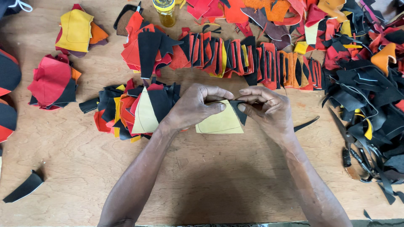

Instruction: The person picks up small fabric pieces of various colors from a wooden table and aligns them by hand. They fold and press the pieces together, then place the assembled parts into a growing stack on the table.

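My left hand [194,107] and my right hand [266,110] meet over the middle of the wooden table [202,176]. Together they pinch a pale yellow leather piece [219,124] with a drawn outline, and a small black leather piece [240,110] sits against its upper right edge between my fingertips. My left thumb presses on the yellow piece's top edge. My right fingers fold around the black piece. Just left of my left hand lies a pile of black, red and yellow cut pieces [130,111].
A long row of red, black and orange cut pieces [235,56] runs behind my hands. A heap of black scraps [370,92] with scissors [351,147] fills the right side. A glue bottle [165,11] stands at the back. Small stacks [52,82] lie at left, and a black scrap [25,187] at lower left.
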